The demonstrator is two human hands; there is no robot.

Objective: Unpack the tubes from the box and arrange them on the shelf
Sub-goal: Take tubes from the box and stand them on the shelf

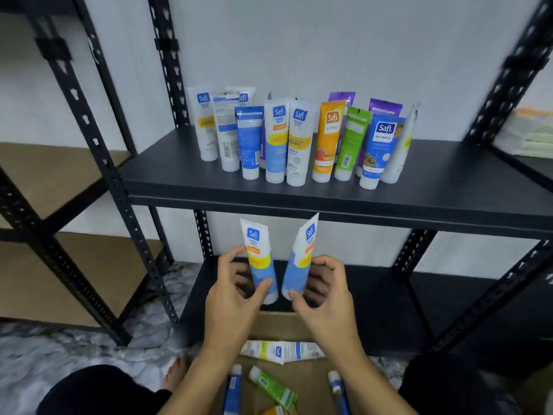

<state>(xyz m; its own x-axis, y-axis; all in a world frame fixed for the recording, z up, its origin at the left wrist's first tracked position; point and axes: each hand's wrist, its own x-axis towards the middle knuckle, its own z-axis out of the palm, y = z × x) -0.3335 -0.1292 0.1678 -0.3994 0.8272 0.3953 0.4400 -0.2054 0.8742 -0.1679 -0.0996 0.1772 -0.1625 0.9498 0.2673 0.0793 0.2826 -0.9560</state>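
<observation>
two hands (236,298) (324,295) grip two tubes (261,262) (299,262) (one each)

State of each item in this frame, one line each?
Left hand: grips white-and-blue tube, cap down.
Right hand: grips second white-and-blue tube, cap down.
Black metal shelf: tubes standing on caps.
Brown cardboard box: open, tubes lying inside.

A grey-and-white marbled floor (45,354) spreads near left; folded pale green cloths (529,136) sit far right against the white wall (329,40).
</observation>
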